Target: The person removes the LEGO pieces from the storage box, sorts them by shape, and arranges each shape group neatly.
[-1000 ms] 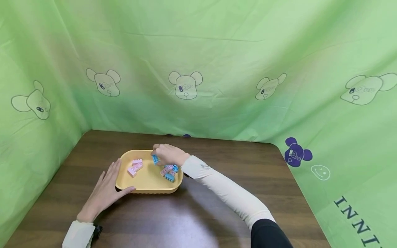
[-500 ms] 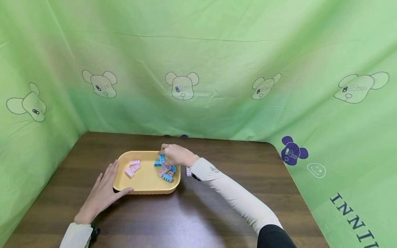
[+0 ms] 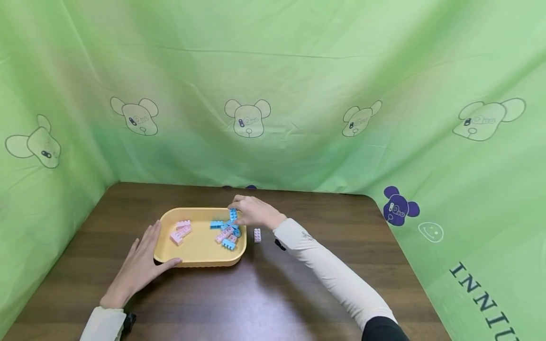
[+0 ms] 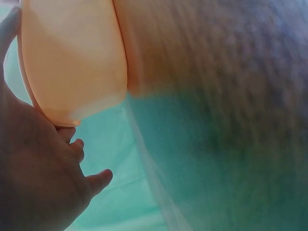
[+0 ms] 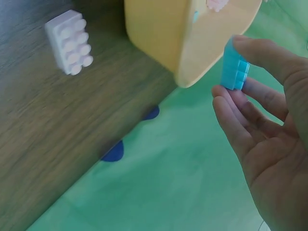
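Note:
A yellow tray stands on the table, with pink building blocks at its left and a mixed pile of blue blocks and pink ones at its right. My left hand rests against the tray's left end, fingers extended and thumb along the front rim; the left wrist view also shows this hand at the rim. Over the tray's far right corner, my right hand pinches a blue building block between thumb and fingers, as the right wrist view shows.
One pink block lies on the wooden table, just right of the tray. Green printed cloth hangs behind the table and along both sides.
My right hand has moved right with the blue block, from the tray's far middle to its far right corner. The pink block outside the tray has come into sight. My left hand stays put.

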`<state>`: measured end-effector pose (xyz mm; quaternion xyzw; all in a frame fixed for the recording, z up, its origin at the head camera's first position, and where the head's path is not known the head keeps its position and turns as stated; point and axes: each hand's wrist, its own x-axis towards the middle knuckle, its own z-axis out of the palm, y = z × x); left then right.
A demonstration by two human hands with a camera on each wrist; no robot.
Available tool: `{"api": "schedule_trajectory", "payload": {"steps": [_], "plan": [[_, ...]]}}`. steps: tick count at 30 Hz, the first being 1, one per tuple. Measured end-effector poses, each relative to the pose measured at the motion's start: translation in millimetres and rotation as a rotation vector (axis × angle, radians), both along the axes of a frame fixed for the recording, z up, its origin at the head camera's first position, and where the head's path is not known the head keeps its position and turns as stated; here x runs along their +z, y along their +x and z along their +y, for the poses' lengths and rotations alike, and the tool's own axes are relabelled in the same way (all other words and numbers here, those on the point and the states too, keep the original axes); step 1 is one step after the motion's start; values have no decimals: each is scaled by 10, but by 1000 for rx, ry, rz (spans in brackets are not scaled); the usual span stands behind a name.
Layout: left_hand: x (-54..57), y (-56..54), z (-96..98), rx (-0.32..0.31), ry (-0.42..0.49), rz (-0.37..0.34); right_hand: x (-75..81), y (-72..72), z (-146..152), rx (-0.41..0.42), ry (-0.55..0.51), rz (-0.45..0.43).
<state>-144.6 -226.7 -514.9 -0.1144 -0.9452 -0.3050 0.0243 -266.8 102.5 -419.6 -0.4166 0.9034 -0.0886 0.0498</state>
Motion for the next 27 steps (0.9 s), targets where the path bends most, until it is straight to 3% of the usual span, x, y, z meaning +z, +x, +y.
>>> {"api": "schedule_trajectory", "payload": {"steps": [27], "plan": [[-10,1,2,-2,-8,4,-236,54,627,-58,-53,18]]}}
